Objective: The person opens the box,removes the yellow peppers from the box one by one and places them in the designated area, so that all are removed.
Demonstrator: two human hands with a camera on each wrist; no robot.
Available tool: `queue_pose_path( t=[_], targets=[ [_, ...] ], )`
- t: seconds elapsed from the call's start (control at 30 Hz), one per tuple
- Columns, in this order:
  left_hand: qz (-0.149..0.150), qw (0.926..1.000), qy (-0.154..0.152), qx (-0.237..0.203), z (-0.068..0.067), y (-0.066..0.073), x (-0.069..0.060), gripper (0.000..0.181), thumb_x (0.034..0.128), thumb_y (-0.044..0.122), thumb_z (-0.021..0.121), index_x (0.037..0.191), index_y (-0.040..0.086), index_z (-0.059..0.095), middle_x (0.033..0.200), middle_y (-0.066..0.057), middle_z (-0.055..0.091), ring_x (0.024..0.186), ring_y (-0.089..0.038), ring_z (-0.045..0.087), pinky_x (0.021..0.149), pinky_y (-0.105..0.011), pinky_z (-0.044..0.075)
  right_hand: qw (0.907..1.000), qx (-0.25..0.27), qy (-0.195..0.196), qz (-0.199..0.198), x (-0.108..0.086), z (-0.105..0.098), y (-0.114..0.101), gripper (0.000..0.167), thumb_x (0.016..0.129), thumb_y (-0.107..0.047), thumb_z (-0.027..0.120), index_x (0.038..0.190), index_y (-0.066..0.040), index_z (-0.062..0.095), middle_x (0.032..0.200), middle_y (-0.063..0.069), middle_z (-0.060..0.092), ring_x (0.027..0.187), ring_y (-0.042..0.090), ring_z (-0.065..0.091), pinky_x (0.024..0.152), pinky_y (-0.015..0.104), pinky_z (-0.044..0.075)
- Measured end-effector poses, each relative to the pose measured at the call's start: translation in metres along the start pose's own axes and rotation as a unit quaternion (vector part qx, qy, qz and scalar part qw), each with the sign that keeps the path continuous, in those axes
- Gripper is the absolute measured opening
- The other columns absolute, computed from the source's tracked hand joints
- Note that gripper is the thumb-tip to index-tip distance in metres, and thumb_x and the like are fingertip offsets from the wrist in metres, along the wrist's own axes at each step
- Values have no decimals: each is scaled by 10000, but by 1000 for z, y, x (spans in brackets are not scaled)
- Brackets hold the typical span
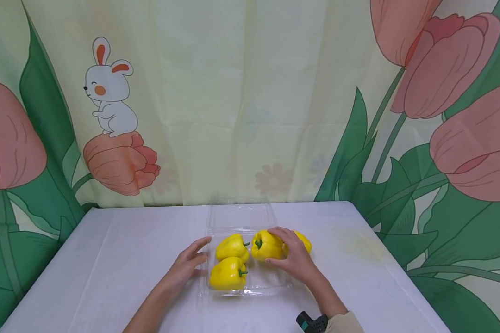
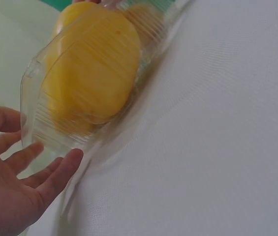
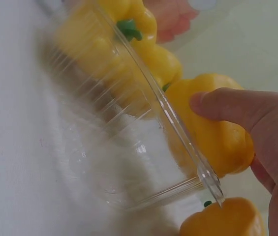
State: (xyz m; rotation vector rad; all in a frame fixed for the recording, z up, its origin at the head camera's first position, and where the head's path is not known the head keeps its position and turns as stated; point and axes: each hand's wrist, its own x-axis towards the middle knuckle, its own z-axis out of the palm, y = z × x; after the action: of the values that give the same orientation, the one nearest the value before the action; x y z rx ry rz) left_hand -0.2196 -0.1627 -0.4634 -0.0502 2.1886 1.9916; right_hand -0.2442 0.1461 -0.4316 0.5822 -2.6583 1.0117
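A clear plastic container (image 1: 266, 278) lies on the table with its lid (image 1: 242, 216) folded back. Two yellow bell peppers sit in its left half, a rear one (image 1: 230, 247) and a front one (image 1: 227, 275). My right hand (image 1: 293, 254) grips a third bell pepper (image 1: 266, 245) in the container's rear right part, thumb in front. In the right wrist view that held bell pepper (image 3: 207, 125) shows behind the clear wall. My left hand (image 1: 187, 263) is at the container's left side, fingers spread; in the left wrist view its fingertips (image 2: 73, 158) are by the wall.
Another yellow bell pepper (image 1: 303, 241) lies on the table just right of the container, partly hidden by my right hand. A white cloth covers the table (image 1: 121, 259). Behind its far edge hangs a printed curtain (image 1: 233, 115).
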Motion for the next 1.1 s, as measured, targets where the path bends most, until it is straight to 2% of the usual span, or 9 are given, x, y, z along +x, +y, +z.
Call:
queue_pose_path(
  t=[0.33, 0.57, 1.1],
  targets=[
    [-26, 9998, -75, 202, 1, 1, -2, 515, 970, 139, 495, 1469, 241, 417, 1571, -88, 332, 1359, -343, 420, 871, -373, 570, 9996, 120, 167, -185, 0, -6, 3, 708, 679, -239, 882, 1311, -266, 565, 1372, -19, 554, 1266, 231, 508, 1044, 495, 459],
    [-131, 9998, -19, 113, 1, 1, -2, 511, 976, 145, 492, 1469, 261, 417, 1581, -78, 318, 1393, -355, 390, 815, -360, 590, 9995, 181, 184, -195, -1, -12, 1, 697, 689, -251, 876, 1313, -263, 566, 1374, -6, 554, 1271, 244, 506, 1049, 523, 445],
    [-112, 9999, -109, 48, -1, 2, -3, 509, 985, 149, 483, 1476, 254, 402, 1601, -91, 264, 1412, -366, 357, 811, -373, 592, 9991, 153, 330, -196, -1, -21, 0, 670, 705, -236, 865, 1302, -260, 564, 1361, -4, 559, 1263, 246, 520, 1013, 478, 487]
  ],
)
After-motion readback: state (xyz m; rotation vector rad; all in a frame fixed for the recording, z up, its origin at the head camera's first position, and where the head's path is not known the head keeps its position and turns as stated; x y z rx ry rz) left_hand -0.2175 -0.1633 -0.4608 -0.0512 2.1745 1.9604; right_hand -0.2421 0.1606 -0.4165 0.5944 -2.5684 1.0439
